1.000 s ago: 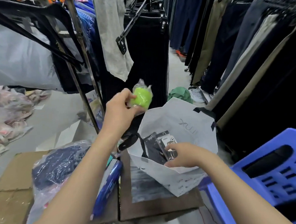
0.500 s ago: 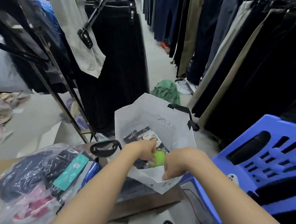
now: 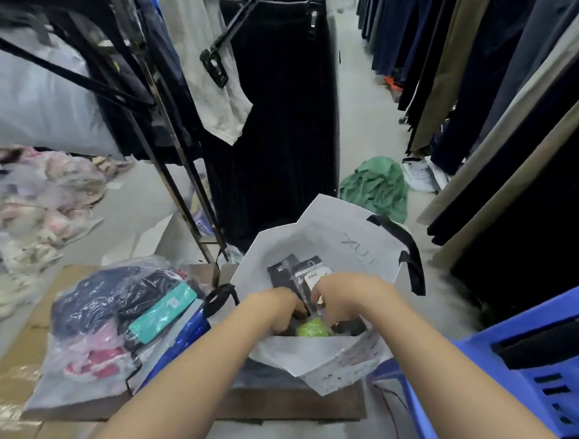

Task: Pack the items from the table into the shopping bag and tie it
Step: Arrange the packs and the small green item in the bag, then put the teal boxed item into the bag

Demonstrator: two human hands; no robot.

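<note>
The white shopping bag (image 3: 319,237) with black handles stands open on the table's right end. Black sock packets (image 3: 282,269) lean against its inner wall. A lime green item (image 3: 311,329) in clear wrap lies low in the bag between my hands. My left hand (image 3: 278,308) reaches in from the left with its fingers curled down beside the green item; their tips are hidden. My right hand (image 3: 348,297) is inside too, its fingers closed on a clear plastic packet (image 3: 310,280). A clear bag of dark and pink clothes (image 3: 94,316), a teal pack (image 3: 163,312) and a shiny blue pack (image 3: 174,352) lie on the table to the left.
The brown table (image 3: 292,405) sits low, with cardboard (image 3: 10,389) to its left. A blue plastic chair (image 3: 535,384) stands close at the right. A slanted rack pole (image 3: 178,192) and hanging dark clothes are just behind the bag. A green cloth (image 3: 374,187) lies on the floor.
My left hand has carried the green item from above the bag down into it. My right hand has shifted from the bag's near side to a packet inside.
</note>
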